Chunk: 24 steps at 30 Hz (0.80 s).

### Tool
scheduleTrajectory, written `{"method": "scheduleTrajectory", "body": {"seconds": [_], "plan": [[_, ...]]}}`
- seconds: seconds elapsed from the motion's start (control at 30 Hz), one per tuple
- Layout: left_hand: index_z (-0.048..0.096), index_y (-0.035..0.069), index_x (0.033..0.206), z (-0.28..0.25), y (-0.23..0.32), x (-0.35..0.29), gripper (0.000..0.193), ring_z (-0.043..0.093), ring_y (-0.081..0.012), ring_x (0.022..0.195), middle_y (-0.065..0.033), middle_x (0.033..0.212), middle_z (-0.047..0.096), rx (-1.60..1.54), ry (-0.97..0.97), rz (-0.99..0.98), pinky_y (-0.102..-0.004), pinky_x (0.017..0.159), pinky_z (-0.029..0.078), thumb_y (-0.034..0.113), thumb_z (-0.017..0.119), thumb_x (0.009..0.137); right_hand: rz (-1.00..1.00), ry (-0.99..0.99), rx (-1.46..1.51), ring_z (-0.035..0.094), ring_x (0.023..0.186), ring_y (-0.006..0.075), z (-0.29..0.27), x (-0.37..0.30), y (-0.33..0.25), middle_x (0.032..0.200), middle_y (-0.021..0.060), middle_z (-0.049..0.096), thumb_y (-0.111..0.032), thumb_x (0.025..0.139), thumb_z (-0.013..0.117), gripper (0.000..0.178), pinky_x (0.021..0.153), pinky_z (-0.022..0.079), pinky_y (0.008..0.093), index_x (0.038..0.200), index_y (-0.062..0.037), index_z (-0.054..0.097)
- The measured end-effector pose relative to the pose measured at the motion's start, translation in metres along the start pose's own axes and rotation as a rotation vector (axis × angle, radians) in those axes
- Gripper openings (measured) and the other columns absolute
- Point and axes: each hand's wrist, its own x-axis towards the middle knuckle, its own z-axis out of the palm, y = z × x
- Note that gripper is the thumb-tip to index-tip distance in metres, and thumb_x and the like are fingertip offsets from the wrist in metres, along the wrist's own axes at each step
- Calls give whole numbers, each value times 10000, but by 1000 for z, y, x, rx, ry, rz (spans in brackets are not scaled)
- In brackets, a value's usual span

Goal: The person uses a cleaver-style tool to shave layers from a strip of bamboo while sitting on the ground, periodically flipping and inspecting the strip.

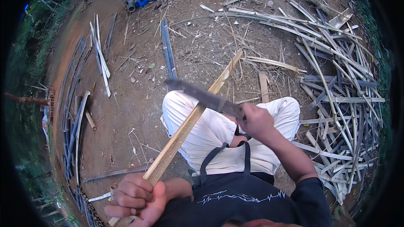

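Strip [176, 141]: pale, fibrous, long, narrow, slanted over cloth trousers [219, 134] | Knife [200, 96]: broad, dark, flat blade, laid across strip; contact cannot be told | Left hand [138, 197]: strip clasped in fingers near lower end | Right hand [256, 121]: knife gripped in curled fingers, strip located to their left

Knife [205, 98] across bamboo strip [178, 138]

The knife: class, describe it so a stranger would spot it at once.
Start at the white trousers. Over them, the right grip holds the knife, slanting across a long wooden strip. Unlike that pale strip, it has a dark grey blade.
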Motion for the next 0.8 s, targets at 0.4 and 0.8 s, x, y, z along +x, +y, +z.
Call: {"method": "scheduleTrajectory", "body": {"seconds": [0.4,0.8], "plan": [[339,141,732,3,-7,7,554,217,-28,330,55,475,282,32,63,30,-190,336,176,620,503,957,29,-119,-40,681,684,337,7,29,46,735,135,652,-233,749,778,287,614,539,457,876,-65,584],[334,139,719,10,-21,27,629,186,-84,365,26,498,246,-16,-5,41,-255,342,156,718,372,963,319,-215,-161,678,729,409,24,46,140,842,189,693,-222,831,687,212,658,550,502,909,-40,612]]}}
